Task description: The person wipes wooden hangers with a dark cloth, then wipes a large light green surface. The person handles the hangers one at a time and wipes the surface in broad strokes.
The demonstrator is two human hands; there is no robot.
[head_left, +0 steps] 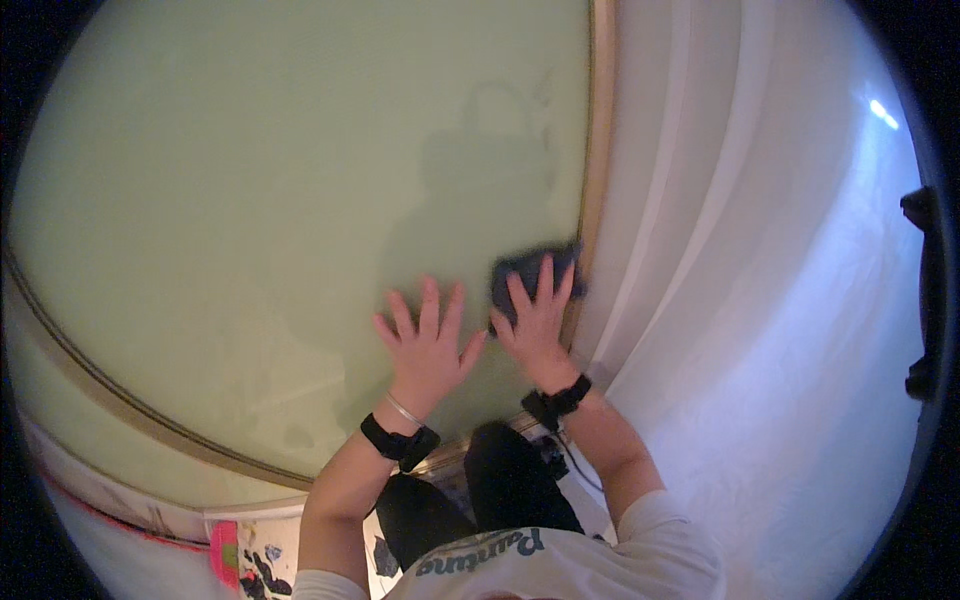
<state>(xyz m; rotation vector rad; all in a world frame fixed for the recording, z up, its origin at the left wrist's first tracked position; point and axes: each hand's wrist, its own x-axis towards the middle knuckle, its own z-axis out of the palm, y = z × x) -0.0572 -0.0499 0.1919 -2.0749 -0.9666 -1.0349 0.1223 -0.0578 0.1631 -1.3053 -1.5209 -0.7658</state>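
A large pale green panel point(300, 200) with a smooth, faintly reflective face fills much of the view. My left hand point(426, 345) lies on it with the fingers spread and holds nothing. To its right, my right hand point(538, 318) presses a dark blue cloth point(508, 270) against the panel, close to the gold-brown frame strip point(597, 130). The fingers of that hand are spread over the cloth and slightly blurred. The cloth's underside is hidden, and its right corner reaches the frame.
White folded curtain-like material point(700, 170) hangs along the right. A second frame strip point(150, 425) curves across the lower left. Below it are a pink and green object point(226, 553) and dark scattered items point(262, 572) on a pale surface. A dark cable point(580, 465) hangs by my right forearm.
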